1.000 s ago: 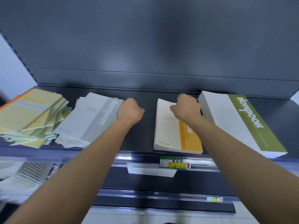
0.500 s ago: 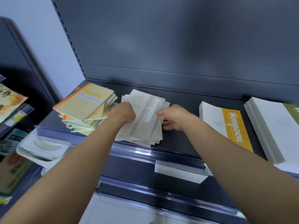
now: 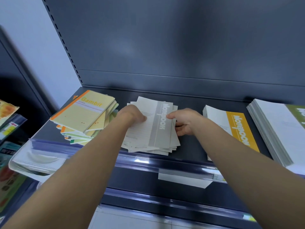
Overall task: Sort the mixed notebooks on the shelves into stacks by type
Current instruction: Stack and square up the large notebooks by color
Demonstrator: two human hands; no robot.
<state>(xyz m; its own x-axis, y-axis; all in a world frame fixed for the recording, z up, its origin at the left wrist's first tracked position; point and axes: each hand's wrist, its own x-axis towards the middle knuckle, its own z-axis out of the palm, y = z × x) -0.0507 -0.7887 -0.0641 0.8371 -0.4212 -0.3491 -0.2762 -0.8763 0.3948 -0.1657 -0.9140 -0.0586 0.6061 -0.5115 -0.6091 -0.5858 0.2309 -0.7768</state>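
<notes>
A loose, fanned stack of grey notebooks (image 3: 158, 129) lies in the middle of the dark shelf (image 3: 189, 146). My left hand (image 3: 132, 114) rests on the stack's left part with fingers curled onto the top cover. My right hand (image 3: 183, 121) grips the stack's right edge, thumb on top and fingers under the side. To the left sits an untidy pile of yellow "Gambit" notebooks (image 3: 85, 113). On the right lie a neat orange-striped notebook stack (image 3: 231, 129) and a green-striped stack (image 3: 277, 126).
The shelf's back panel (image 3: 181, 47) rises right behind the stacks. A clear price rail (image 3: 148, 162) with a white label (image 3: 183, 179) runs along the front edge. Another rack with colourful books (image 3: 8, 146) stands at the far left.
My right hand left the orange-striped stack and moved left to the grey stack's right edge. My view swung left; both hands now hold the grey stack.
</notes>
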